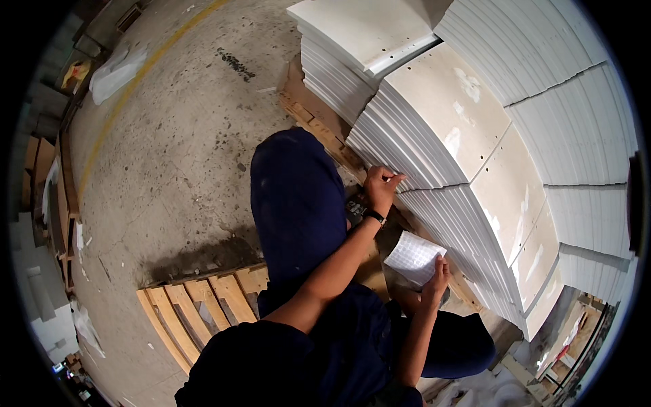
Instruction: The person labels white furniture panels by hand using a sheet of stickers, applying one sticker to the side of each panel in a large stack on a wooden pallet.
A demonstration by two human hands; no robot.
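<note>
My left hand (382, 188), with a dark wristwatch, reaches forward to a stack of white boards (434, 129) standing on edge. Its fingers are pinched together against the boards' thin edges; whether they hold something small I cannot tell. Lower and to the right, my right hand (435, 277) holds a white sheet of paper (413, 256) with a fine printed grid, close to the lower board stack (502, 203). My legs in dark blue trousers (295, 197) lie between me and the boards.
More white board stacks (576, 102) fill the right side and the top (359, 34). A wooden pallet (196, 305) lies under me at lower left. Bare concrete floor (176, 136) with a yellow line (129, 88) spreads to the left; clutter lines the far left edge.
</note>
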